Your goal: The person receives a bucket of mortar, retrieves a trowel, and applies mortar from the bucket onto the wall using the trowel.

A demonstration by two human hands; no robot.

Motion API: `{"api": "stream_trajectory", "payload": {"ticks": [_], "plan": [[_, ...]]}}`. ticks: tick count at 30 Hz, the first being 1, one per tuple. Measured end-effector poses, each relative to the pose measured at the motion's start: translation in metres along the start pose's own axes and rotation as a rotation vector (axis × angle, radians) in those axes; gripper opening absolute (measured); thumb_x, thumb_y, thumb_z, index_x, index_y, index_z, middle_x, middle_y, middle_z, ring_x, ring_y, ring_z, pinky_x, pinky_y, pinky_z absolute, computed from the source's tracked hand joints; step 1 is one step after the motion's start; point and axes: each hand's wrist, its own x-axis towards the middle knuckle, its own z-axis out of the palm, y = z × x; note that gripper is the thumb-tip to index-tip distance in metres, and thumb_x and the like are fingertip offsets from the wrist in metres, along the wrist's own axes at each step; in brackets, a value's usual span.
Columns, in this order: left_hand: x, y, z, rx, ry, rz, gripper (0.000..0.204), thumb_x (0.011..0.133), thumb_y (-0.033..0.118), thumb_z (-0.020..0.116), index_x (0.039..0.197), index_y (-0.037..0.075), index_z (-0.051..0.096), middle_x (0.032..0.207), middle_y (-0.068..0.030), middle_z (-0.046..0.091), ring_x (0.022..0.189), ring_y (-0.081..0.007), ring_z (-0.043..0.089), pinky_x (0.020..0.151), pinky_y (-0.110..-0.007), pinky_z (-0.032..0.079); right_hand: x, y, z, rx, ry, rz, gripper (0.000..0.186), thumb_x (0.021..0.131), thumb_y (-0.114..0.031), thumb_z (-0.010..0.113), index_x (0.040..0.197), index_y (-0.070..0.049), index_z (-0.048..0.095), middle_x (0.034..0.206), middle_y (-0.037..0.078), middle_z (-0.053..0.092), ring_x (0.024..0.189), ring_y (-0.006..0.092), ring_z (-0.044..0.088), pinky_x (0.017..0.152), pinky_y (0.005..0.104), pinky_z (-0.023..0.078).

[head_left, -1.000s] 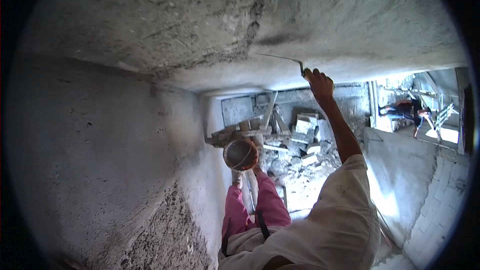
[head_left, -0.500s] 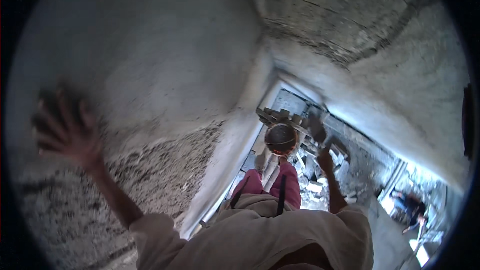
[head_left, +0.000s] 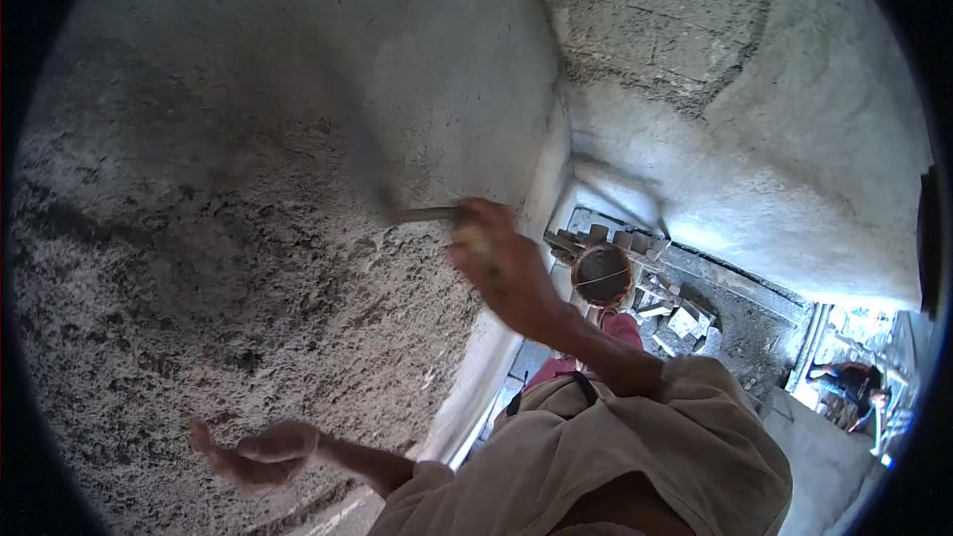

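Note:
My right hand (head_left: pixel 504 268) is closed around the handle of a trowel (head_left: pixel 359 154). Its blade is smeared by motion and points up and left across the wall, so I cannot tell whether it touches the surface. Lower and to the left, my left hand (head_left: pixel 260 453) holds nothing, its fingers apart, in front of rough wall (head_left: pixel 298 298). Smooth grey plaster (head_left: pixel 427 60) covers the upper part of this wall. Below, close to my legs, stands a round bucket (head_left: pixel 603 275) of dark, mortar-like material with a thin handle across its top.
A second wall (head_left: pixel 754 179) meets this one at a corner on the right, with a rough patch (head_left: pixel 665 20) high up. Broken blocks and rubble (head_left: pixel 685 323) lie on the floor below. Another person (head_left: pixel 852 382) is far below at the right, near an opening.
My right hand has swung up and left from beside the bucket, bringing the trowel to the wall. My left hand has come down and away from the plaster. The view has shifted left.

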Motion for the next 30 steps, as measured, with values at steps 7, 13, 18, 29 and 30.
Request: {"api": "stream_trajectory", "payload": {"ticks": [7, 13, 18, 29, 30], "plan": [[-0.029, -0.074, -0.092, 0.580, -0.161, -0.104, 0.032, 0.101, 0.026, 0.047, 0.125, 0.006, 0.054, 0.135, -0.0154, 0.051, 0.130, -0.0326, 0.045, 0.105, -0.054, 0.042, 0.001, 0.039, 0.124, 0.034, 0.306, -0.167, 0.028, 0.100, -0.026, 0.049, 0.118, -0.004, 0.046, 0.096, 0.014, 0.059, 0.065, 0.0284, 0.062, 0.060, 0.0392, 0.055], [-0.042, -0.088, -0.098, 0.757, -0.272, 0.000, 0.054, 0.101, 0.052, 0.032, 0.137, 0.016, 0.050, 0.149, -0.0148, 0.037, 0.138, -0.0349, 0.032, 0.111, -0.061, 0.026, -0.038, 0.102, 0.099, 0.283, 0.282, 0.484, 0.033, 0.100, -0.025, 0.052, 0.122, -0.003, 0.041, 0.073, 0.009, 0.055, 0.049, 0.0180, 0.051, 0.048, 0.0344, 0.045], [-0.057, -0.098, -0.095, 0.767, -0.198, -0.005, 0.045, 0.101, 0.046, 0.040, 0.126, 0.014, 0.060, 0.140, -0.0111, 0.049, 0.131, -0.0309, 0.042, 0.106, -0.055, 0.033, 0.014, 0.019, 0.118, 0.045, 0.345, -0.010, 0.037, 0.099, -0.030, 0.053, 0.125, -0.007, 0.041, 0.077, 0.012, 0.062, 0.055, 0.0183, 0.058, 0.049, 0.0338, 0.047], [-0.053, -0.104, -0.084, 0.672, -0.265, 0.031, 0.037, 0.096, 0.041, 0.050, 0.123, 0.018, 0.062, 0.136, -0.0101, 0.051, 0.131, -0.0307, 0.042, 0.110, -0.063, 0.022, -0.084, 0.147, 0.149, 0.193, 0.294, 0.574, 0.035, 0.100, -0.031, 0.050, 0.127, -0.011, 0.043, 0.081, 0.015, 0.063, 0.060, 0.0229, 0.062, 0.050, 0.0394, 0.047], [-0.047, -0.100, -0.074, 0.650, -0.275, 0.045, 0.037, 0.096, 0.041, 0.050, 0.123, 0.018, 0.062, 0.136, -0.0102, 0.051, 0.131, -0.0311, 0.042, 0.110, -0.063, 0.022, -0.076, 0.159, 0.155, 0.167, 0.372, 0.502, 0.034, 0.099, -0.030, 0.050, 0.126, -0.011, 0.043, 0.080, 0.015, 0.063, 0.060, 0.0240, 0.062, 0.050, 0.0410, 0.048]]}}
